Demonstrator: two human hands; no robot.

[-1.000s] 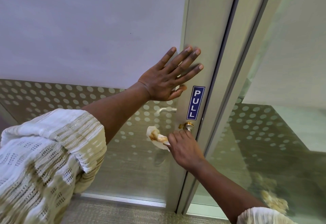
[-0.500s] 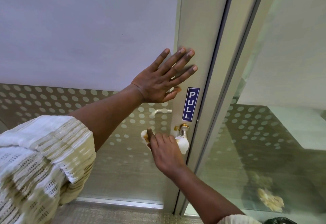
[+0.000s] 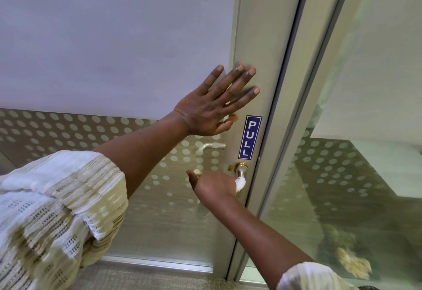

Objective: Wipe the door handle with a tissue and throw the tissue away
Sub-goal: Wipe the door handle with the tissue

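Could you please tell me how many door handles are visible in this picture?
2. One door handle is on the near side under the PULL sign, partly covered by the right hand and tissue; another handle shows through the glass behind.

Left hand [image 3: 205,116] and right hand [image 3: 213,185] bare, forearms uncovered. Loose short sleeves [image 3: 61,209] behind both wrists: white openwork knit, beige-gold woven stripes.
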